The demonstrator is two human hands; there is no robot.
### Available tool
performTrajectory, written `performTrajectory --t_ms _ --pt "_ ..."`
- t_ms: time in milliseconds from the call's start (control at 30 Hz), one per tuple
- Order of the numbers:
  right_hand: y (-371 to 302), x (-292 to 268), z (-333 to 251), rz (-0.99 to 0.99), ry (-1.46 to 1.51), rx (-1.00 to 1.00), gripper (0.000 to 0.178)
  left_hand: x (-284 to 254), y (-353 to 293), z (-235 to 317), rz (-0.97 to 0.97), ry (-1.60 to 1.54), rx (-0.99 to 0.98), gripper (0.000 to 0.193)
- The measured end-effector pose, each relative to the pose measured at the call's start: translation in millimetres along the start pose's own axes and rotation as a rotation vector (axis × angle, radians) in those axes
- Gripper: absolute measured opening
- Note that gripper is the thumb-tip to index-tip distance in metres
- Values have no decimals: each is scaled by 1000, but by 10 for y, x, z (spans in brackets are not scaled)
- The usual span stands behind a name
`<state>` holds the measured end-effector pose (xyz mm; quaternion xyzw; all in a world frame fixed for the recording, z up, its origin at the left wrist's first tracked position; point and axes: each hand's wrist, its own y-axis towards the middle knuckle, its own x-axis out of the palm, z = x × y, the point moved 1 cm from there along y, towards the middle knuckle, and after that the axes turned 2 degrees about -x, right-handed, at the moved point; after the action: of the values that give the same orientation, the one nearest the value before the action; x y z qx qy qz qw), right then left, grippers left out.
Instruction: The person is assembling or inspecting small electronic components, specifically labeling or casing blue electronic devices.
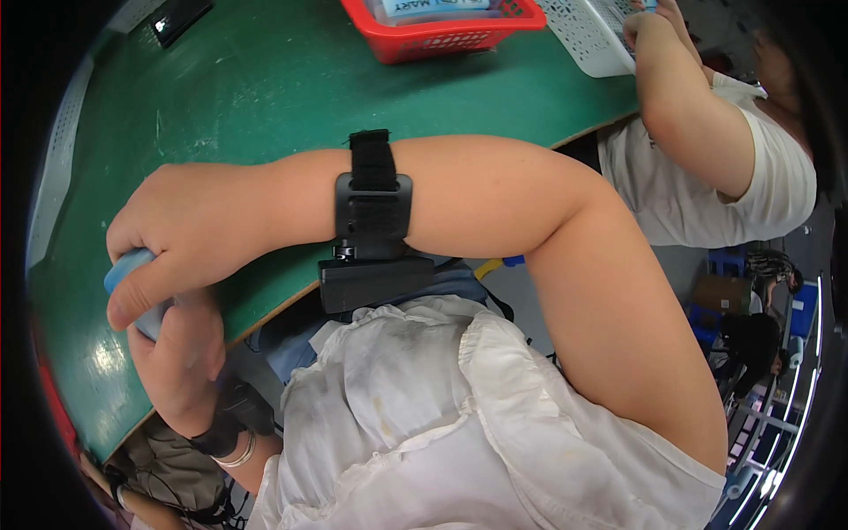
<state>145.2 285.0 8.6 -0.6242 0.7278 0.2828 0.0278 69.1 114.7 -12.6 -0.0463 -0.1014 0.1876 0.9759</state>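
Note:
At the left side of the green table, both of my hands are together around a light blue, smooth, rounded object [131,268]. My right hand [190,216] reaches across from the right and grips it from above, its thumb pressed along the side. Just below, my left hand [179,353] curls around the lower part of the same object. Fingers cover most of it, so I cannot tell its kind. Each wrist wears a black strap; the right one carries a black box-shaped device [375,283].
A red plastic basket [459,41] with light blue packages stands at the table's [265,97] far side. Beside it is a white perforated basket [587,40], where a co-worker [707,150] works. A black flat device [183,21] lies far left. A white perforated edge [62,168] runs along the left.

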Motion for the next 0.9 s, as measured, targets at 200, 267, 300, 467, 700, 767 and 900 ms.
performTrajectory --t_ms 200,267,300,467,700,767,900 --pt "45 108 135 100 64 -134 54 38 8 80 35 -39 -33 41" --pt "60 53 52 130 264 -5 47 -31 56 130 -152 -14 -26 41" --pt "-16 -52 6 54 355 179 50 6 108 157 -154 -37 -49 39" --pt "6 -77 -54 -51 527 293 70 30 124 238 -224 -171 4 61" --pt "37 14 -51 -96 557 161 29 -120 62 203 -242 -213 -128 58" --pt "40 -43 -57 -108 347 134 28 -106 70 236 -245 -223 -151 57" --pt "20 -52 -140 -100 252 85 24 -84 68 271 -283 -221 -108 73"
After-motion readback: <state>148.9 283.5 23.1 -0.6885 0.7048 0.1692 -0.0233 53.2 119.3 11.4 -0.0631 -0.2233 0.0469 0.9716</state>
